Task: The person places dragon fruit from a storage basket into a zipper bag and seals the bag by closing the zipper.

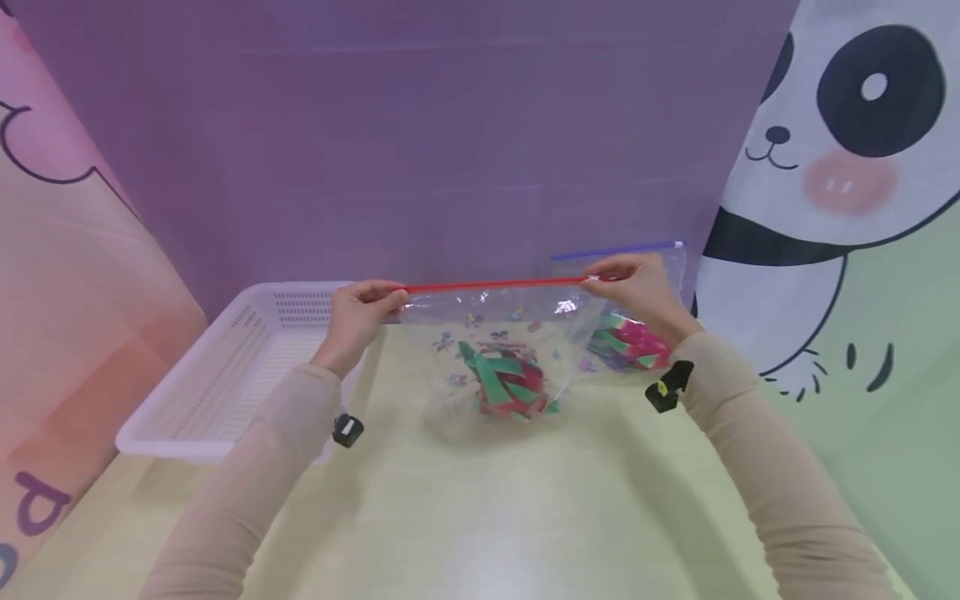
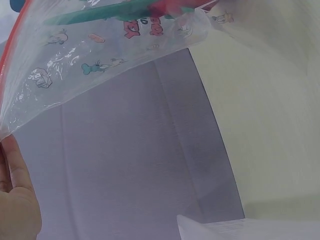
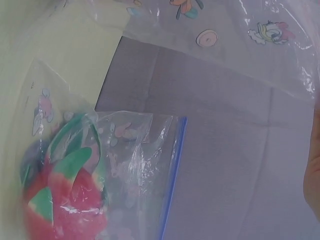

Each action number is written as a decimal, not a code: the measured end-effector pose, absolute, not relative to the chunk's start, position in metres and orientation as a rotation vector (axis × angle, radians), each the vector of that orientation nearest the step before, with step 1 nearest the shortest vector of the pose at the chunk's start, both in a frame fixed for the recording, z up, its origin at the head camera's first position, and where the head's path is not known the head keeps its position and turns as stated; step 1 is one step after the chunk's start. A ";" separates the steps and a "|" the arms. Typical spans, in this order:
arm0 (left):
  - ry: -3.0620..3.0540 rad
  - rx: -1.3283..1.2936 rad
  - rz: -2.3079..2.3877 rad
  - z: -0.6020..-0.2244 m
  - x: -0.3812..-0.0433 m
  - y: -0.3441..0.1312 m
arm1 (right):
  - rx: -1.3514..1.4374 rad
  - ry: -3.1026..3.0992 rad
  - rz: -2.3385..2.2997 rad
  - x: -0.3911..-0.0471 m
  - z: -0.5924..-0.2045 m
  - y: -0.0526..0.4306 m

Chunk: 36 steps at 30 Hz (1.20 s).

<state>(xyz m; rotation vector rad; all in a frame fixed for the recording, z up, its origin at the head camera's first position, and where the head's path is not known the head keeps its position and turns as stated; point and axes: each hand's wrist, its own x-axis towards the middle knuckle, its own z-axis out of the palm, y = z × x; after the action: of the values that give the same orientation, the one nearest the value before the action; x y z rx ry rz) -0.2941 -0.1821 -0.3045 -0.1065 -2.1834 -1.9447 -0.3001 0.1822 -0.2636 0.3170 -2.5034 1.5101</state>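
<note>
A clear, cartoon-printed zip bag hangs upright between both hands, its red zip strip stretched straight across the top. Inside it lies a red and green dragon fruit, low in the bag. The left hand pinches the strip's left end between thumb and fingers. At the right end, the right hand pinches the strip at its white slider. In the left wrist view, the left hand shows at the bag's corner. The right hand is mostly cut off in its wrist view.
A second zip bag with a blue strip stands behind the right hand against the purple backdrop, holding a pink and green dragon fruit. At left, a white plastic basket sits on the pale table. Printed panels flank both sides.
</note>
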 end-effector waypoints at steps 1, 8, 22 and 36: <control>-2.188 -0.103 -1.945 -0.304 -0.294 -0.182 | 0.316 -2.497 1.512 -0.300 -0.264 0.183; -2.193 -0.082 -1.961 -0.305 -0.296 -0.183 | 0.330 -2.471 1.533 -0.303 -0.264 0.189; -2.123 -0.105 -1.978 -0.313 -0.301 -0.179 | 0.279 -2.599 1.409 -0.308 -0.269 0.189; -2.280 -0.121 -1.929 -0.313 -0.303 -0.179 | 0.218 -2.610 1.461 -0.314 -0.277 0.189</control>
<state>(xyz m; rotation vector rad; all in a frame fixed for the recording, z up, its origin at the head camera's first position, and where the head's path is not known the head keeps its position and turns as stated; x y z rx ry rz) -0.3031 -0.1791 -0.3128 -0.1212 -2.2799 -1.9290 -0.3138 0.1888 -0.2768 0.2182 -2.6101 1.4606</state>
